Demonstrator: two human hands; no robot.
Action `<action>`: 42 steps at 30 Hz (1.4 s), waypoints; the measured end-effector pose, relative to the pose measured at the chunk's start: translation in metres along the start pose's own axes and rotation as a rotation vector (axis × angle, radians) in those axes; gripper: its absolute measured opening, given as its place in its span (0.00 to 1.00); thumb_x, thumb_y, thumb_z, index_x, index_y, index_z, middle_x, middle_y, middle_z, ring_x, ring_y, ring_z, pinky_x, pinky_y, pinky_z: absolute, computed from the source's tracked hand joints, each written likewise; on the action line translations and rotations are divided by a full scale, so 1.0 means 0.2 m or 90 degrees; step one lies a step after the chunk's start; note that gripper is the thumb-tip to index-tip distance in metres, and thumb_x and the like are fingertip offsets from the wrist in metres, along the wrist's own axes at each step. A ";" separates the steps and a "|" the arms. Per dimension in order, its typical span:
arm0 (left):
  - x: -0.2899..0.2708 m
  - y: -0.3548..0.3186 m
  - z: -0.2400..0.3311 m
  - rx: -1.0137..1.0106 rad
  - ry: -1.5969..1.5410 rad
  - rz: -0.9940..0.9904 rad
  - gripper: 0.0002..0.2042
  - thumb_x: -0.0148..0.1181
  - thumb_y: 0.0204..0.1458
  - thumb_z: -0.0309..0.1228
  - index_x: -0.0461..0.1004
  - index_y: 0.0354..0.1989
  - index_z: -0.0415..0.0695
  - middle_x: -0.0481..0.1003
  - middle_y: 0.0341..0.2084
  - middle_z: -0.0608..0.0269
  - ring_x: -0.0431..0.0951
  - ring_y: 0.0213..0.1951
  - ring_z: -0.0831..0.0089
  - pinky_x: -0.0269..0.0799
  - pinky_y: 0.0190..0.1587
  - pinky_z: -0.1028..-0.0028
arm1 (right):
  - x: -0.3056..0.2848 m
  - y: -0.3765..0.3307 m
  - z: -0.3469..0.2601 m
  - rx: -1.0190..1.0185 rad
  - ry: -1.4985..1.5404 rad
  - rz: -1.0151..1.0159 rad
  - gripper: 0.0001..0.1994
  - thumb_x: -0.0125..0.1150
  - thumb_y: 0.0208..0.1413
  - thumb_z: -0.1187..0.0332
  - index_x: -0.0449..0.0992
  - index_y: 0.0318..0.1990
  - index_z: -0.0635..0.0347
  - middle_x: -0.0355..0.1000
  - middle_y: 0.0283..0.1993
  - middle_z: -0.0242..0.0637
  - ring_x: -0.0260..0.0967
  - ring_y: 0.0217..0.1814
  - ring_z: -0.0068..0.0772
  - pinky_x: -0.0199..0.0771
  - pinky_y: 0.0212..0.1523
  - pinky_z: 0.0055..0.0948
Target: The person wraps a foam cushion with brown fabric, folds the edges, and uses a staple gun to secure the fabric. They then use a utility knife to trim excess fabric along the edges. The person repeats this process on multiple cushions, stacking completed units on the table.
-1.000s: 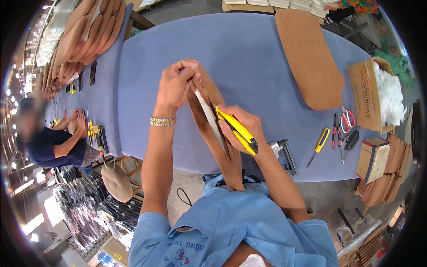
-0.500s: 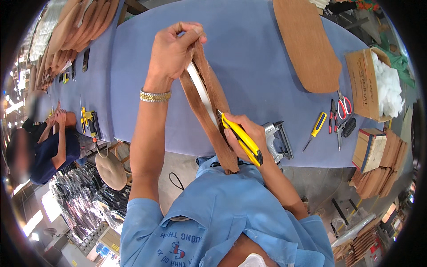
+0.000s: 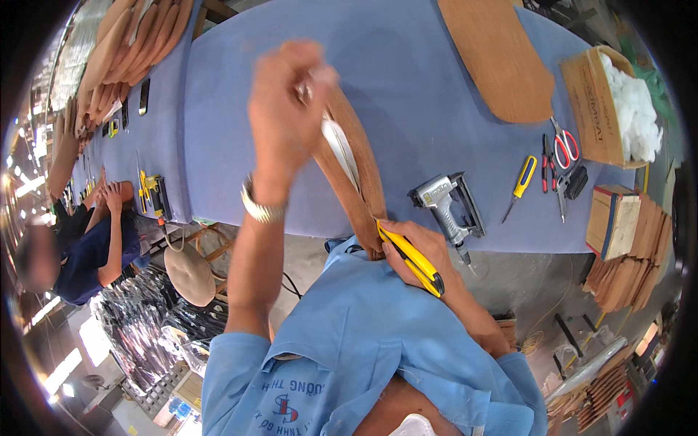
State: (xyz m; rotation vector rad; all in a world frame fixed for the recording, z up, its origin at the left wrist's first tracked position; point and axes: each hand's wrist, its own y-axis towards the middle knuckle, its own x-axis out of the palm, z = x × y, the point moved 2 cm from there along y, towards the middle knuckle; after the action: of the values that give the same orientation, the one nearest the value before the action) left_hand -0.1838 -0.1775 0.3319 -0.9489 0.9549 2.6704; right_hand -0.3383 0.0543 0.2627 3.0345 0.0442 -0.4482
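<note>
My right hand [image 3: 418,251] is closed round a yellow and black utility knife [image 3: 411,260]. Its tip meets the near end of a long, narrow brown upholstered piece [image 3: 363,156], close to my waist. A lengthwise gap between the piece's two brown sides shows a white strip [image 3: 338,149] inside. Over the far end is my left hand [image 3: 287,109], smeared by motion, with its fingers curled. Whatever lies in those fingers cannot be made out, and the hand hides the piece's far tip.
On the blue-covered table [image 3: 240,131] lie a staple gun [image 3: 447,207], a screwdriver [image 3: 520,185], red-handled scissors [image 3: 565,149], pliers [image 3: 545,163] and a brown panel [image 3: 502,58]. A carton [image 3: 589,109] of white stuffing stands at the right. Another person [image 3: 98,240] sits at the left.
The knife has come down along the gap toward the piece's near end. My left hand has shifted slightly and turned. The whole view has also moved a little.
</note>
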 end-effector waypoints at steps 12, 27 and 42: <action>-0.11 -0.84 0.19 -0.204 -0.070 -0.358 0.07 0.69 0.56 0.24 0.83 0.43 0.40 0.81 0.27 0.57 0.81 0.25 0.65 0.76 0.29 0.71 | -0.02 0.01 0.03 -0.045 0.025 0.015 0.16 0.67 0.55 0.77 0.79 0.52 0.64 0.81 0.43 0.46 0.82 0.40 0.43 0.81 0.41 0.33; 0.23 -0.79 0.21 -0.185 0.239 -0.102 0.22 0.69 0.54 0.43 0.71 0.48 0.42 0.77 0.33 0.57 0.85 0.38 0.59 0.81 0.32 0.63 | 0.01 -0.06 0.11 -0.068 -0.009 -0.030 0.17 0.58 0.63 0.72 0.74 0.55 0.76 0.80 0.38 0.51 0.79 0.36 0.35 0.79 0.42 0.29; 0.25 -0.75 0.30 -0.211 0.228 0.013 0.10 0.59 0.53 0.27 0.76 0.42 0.39 0.78 0.36 0.52 0.81 0.45 0.57 0.77 0.50 0.64 | 0.03 -0.08 0.27 -0.102 0.004 0.014 0.20 0.60 0.66 0.64 0.72 0.59 0.68 0.74 0.34 0.34 0.67 0.29 0.20 0.70 0.31 0.22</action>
State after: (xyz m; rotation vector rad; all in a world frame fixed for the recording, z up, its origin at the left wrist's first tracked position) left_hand -0.2041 -0.0273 0.2590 -1.5329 0.5795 2.7826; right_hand -0.3491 0.0654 0.2085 2.8772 0.0439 -0.4114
